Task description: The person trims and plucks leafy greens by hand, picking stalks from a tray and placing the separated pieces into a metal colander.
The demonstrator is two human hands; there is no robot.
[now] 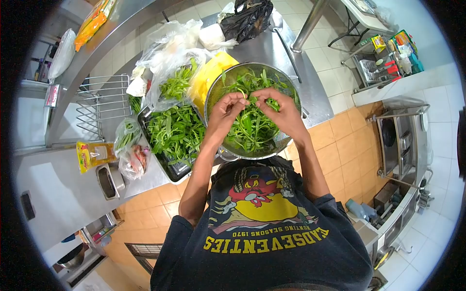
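Over a wide metal mesh strainer [212,92] filled with leafy greens [250,127], my two hands meet, fingertips nearly touching. My left hand [228,110] is closed in a pinch on a pale green stem. Across from it, my right hand [280,110] pinches the same greens, with a leaf showing below the fingers. Left of the strainer, a black tray [180,170] is heaped with more cut leafy greens [174,131]. Behind the tray, a clear plastic bag [160,97] holds another bunch, and a yellow plastic bag [211,75] lies against the strainer.
A ladle [286,46] and a black plastic bag [247,19] lie on the steel table [313,99]. To the left are a wire rack [102,106], a yellow packet [94,156], a small bag [132,155] and a steel container [109,182]. A metal post [310,26] rises at the back.
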